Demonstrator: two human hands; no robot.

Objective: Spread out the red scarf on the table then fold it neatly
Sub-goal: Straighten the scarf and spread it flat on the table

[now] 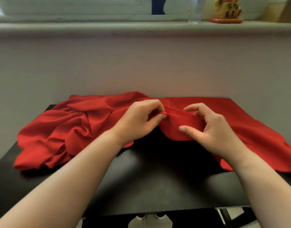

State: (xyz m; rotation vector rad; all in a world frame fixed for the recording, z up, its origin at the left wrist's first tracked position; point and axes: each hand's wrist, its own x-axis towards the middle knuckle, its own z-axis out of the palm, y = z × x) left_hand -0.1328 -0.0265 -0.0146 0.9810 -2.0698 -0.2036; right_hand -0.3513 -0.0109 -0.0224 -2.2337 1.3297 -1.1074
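The red scarf lies across the black table. Its left part is bunched in deep wrinkles, while its right part lies flatter and hangs over the table's right edge. My left hand pinches a raised edge of the scarf between thumb and fingers near the middle. My right hand holds the same raised fold just to the right, thumb under the cloth and fingers curled over it. Both hands lift this fold slightly off the table.
A pale wall rises right behind the table. Above it a windowsill carries a gold cat figurine and a clear glass. Shoes and floor show below the table's near edge.
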